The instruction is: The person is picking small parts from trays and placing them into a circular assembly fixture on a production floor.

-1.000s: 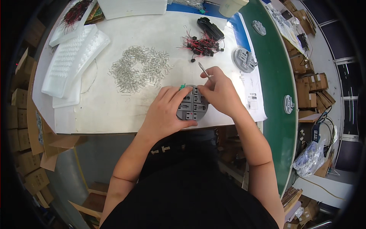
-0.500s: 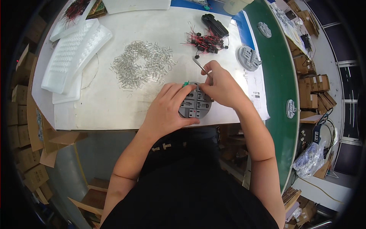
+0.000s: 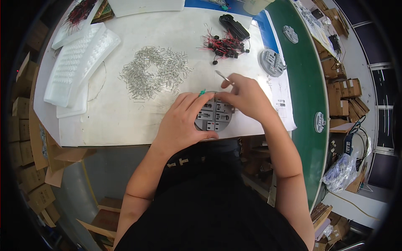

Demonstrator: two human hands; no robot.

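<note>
A round grey plastic piece (image 3: 215, 116) with slotted, raised blocks lies near the table's front edge. My left hand (image 3: 178, 123) curves around its left side, fingers at the far rim and thumb at the near rim. A small green bit (image 3: 202, 92) shows beside the left fingertips. In my right hand (image 3: 249, 98) is a slim silver metal tool (image 3: 222, 76), pointing away from the piece toward the far left. The right fingertips press at the far rim of the round piece; whatever they touch there is hidden.
Left of centre lies a pile of bent wire clips (image 3: 153, 73). Beyond the hands are black parts with red wires (image 3: 224, 45) and a black handheld device (image 3: 234, 27). White trays (image 3: 75, 67) stack at the left. More grey round pieces (image 3: 272, 62) sit at the right.
My right hand has shifted slightly toward me, and the metal tool's tip has come lower with it. The left hand keeps its hold on the round piece.
</note>
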